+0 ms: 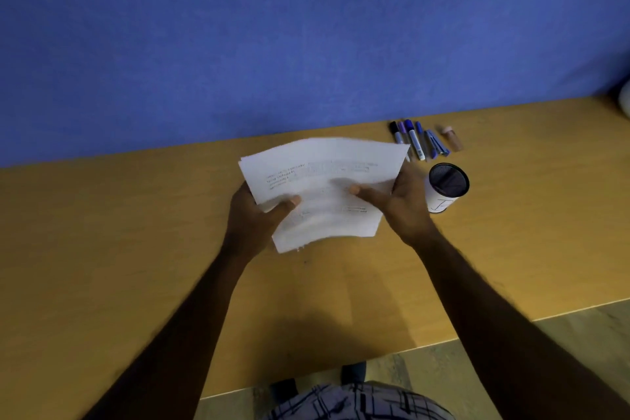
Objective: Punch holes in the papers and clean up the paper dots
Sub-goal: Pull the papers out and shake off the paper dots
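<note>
A stack of white printed papers (324, 160) is held above the middle of the wooden table (119, 249), slightly bowed. My left hand (254, 218) grips its left edge, thumb on top. At the stack's right edge my right hand (400, 204) holds on, thumb lying across the top sheet. No hole punch and no paper dots are in view.
A black mesh pen cup (446, 189) with a white wrap stands just right of my right hand. Several markers (414, 140) and a small brownish tube (452, 138) lie behind it near the blue wall (272, 27). The table's front edge runs close to my body.
</note>
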Tool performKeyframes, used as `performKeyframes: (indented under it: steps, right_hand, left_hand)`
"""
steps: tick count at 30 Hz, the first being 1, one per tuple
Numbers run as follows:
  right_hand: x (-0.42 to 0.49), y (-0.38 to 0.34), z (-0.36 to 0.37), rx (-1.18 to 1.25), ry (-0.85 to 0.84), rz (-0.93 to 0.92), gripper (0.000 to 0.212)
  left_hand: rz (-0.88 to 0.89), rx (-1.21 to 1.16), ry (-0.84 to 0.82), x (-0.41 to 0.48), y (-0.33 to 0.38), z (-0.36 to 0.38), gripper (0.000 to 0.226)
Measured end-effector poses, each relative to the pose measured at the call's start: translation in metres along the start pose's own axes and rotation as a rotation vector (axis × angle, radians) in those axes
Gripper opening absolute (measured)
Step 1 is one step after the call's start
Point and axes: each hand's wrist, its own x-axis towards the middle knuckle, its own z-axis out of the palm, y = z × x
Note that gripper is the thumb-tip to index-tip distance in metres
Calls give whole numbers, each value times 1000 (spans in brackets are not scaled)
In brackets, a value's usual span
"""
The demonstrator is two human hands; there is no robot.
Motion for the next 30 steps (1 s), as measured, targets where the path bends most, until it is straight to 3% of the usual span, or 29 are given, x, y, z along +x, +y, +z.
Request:
performKeyframes:
  steps: [4,8,13,18,24,30]
  right_hand:
    - [-13,21,-6,-26,27,99,48]
    - [-20,23,-7,-31,107,25,30]
    - [-25,26,-6,19,108,101,43]
    - [-25,26,-5,10,108,100,41]
    - [-31,30,-8,-26,130,99,48]
    - [-41,38,-5,-51,132,139,42]
  left_hand:
    - [-73,36,-51,-8,-11,3,25]
    - [-46,9,-48,-17,-15,10,26]
    - [-116,-22,-39,-27,-21,16,39]
    - [-131,-25,11,-28,-13,25,28]
    - [-184,-7,44,-34,-18,27,41]
    - [-218,-19,52,-39,-23,30,45]
